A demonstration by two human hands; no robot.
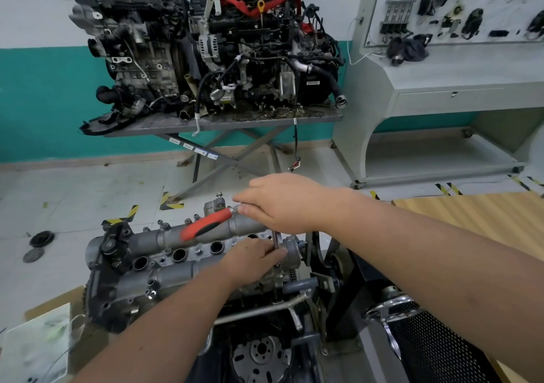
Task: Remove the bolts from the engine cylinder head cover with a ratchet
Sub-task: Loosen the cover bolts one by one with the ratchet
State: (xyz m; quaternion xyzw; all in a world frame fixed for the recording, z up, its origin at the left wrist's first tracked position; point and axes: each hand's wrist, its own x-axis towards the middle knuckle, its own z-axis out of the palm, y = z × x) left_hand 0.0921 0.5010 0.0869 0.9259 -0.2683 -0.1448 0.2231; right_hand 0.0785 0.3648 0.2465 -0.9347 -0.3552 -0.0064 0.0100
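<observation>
Your right hand [282,203] grips the ratchet [206,224] above the engine cover [164,268]; your left hand [253,260] pinches its extension bar [276,243] (near the cover's right end). Behind, two engines [206,44] sit on a metal table [223,122] against a teal wall [44,103].

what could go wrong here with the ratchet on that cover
1. The right hand holds the ratchet at its head end, not on the red grip, so leverage looks poor and it may slip.
2. The left hand steadies the extension close to the cover; a slip could knock the knuckles on metal.
3. A freed bolt might drop into the open plug holes.
</observation>
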